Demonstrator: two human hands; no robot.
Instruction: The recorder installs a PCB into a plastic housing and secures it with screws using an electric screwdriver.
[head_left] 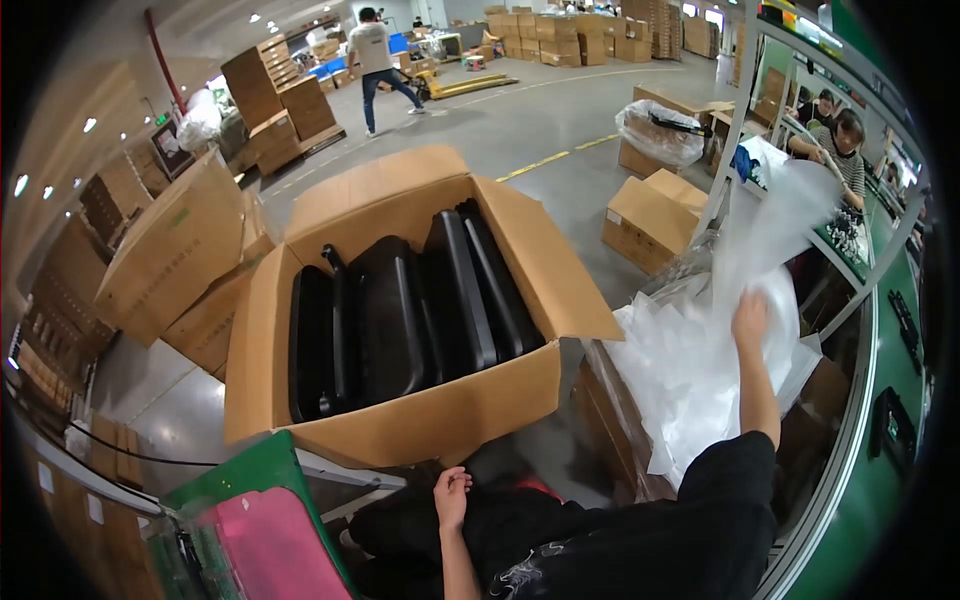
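Note:
My right hand (750,318) is raised on the right, closed on a thin white translucent packing bag (795,215), whose upper part is smeared by motion. Beneath it lies a heap of similar white bags (685,375) on a cardboard carton. My left hand (453,497) hovers before my dark clothing with fingers loosely curled in, and nothing shows in it. Beyond that hand stands an open cardboard box (430,425). Several black plastic panels (385,320) stand on edge side by side inside it.
A green-edged table with a pink mat (280,545) is at lower left. A metal-framed green workbench (870,500) runs along the right, with a person (845,150) seated there. Cartons (650,220) stand on the floor. Another person (375,65) walks far off near a yellow pallet truck (470,88).

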